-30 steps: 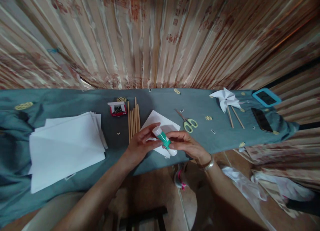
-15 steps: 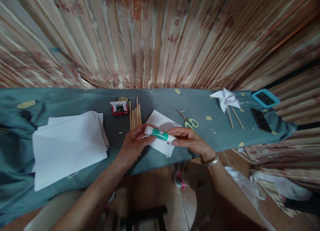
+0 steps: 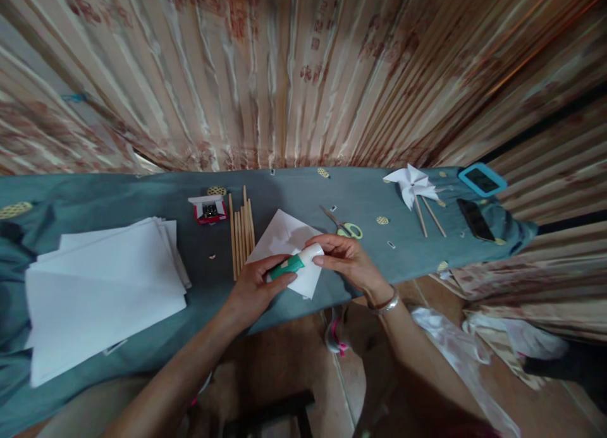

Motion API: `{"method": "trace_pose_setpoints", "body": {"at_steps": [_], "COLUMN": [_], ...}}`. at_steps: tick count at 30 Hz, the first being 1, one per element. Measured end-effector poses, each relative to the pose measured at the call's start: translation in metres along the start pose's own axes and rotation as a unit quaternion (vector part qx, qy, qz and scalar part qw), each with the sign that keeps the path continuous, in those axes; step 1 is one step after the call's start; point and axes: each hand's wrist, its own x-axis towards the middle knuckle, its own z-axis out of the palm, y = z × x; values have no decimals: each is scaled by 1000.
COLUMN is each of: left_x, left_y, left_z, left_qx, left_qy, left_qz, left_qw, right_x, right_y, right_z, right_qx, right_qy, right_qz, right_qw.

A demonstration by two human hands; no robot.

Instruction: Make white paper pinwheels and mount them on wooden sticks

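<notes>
A green and white glue stick (image 3: 290,267) is held between both hands, tilted with its white end up to the right. My left hand (image 3: 253,289) wraps its fingers round the green part. At the white end, my right hand (image 3: 348,259) grips with thumb and fingers. Beneath them a folded white paper square (image 3: 284,228) lies on the table, partly hidden by the hands. Green-handled scissors (image 3: 344,226) rest just beyond my right hand. A row of several wooden sticks (image 3: 243,229) lies beyond my left hand.
A stack of white paper (image 3: 107,283) lies at the left. An open red box of small dark pieces (image 3: 208,210) stands behind the sticks. At the right are a paper pinwheel (image 3: 412,184), a dark phone (image 3: 475,219) and a blue-framed device (image 3: 482,180).
The glue stick has turned so its white end now points up to the right. My left hand has shifted onto its green part, my right onto the white end. The view has swung slightly right.
</notes>
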Motion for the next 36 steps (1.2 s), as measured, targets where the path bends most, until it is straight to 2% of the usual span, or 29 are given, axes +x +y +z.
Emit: {"method": "trace_pose_setpoints", "body": {"at_steps": [4,8,10,12,14,16,19,21,23,25,27,29,31,33,36], "left_x": [2,3,2,1,0,1,3,3,4,4,3,2,-1,-4,-8], "left_y": [-4,-8,-8,-7,-5,-3,-1,1,3,4,5,5,4,3,2], "left_z": [-2,0,1,2,2,2,2,3,5,7,8,10,13,17,24], "left_qx": [-19,-119,-174,-213,-223,-218,-235,-270,-309,-348,-382,-407,-427,-440,-443], "left_qy": [1,23,12,13,30,53,68,65,65,65,57,41,28,16,-5], "left_qz": [-22,-24,-30,-40,-42,-38,-39,-55,-73,-93,-110,-121,-128,-133,-134], "left_qw": [1000,992,984,976,973,974,969,959,946,931,916,904,895,888,886], "right_x": [1,4,5,4,1,-5,-10,-12,-12,-13,-17,-25,-36,-48,-59], "right_y": [-8,-11,-7,-5,-6,-10,-15,-15,-13,-14,-16,-20,-20,-17,-10], "right_z": [-10,-22,-28,-33,-37,-39,-37,-34,-30,-23,-12,3,18,31,41], "right_qx": [-15,-25,-79,-201,-363,-508,-634,-678,-698,-688,-647,-588,-542,-532,-542], "right_qy": [67,136,136,128,123,114,89,68,64,80,84,36,-28,-57,-24], "right_qz": [-19,-40,-45,-43,-36,-35,-40,-32,-33,-72,-138,-181,-185,-177,-202], "right_qw": [997,990,987,970,923,853,767,731,713,717,745,787,819,826,816]}}
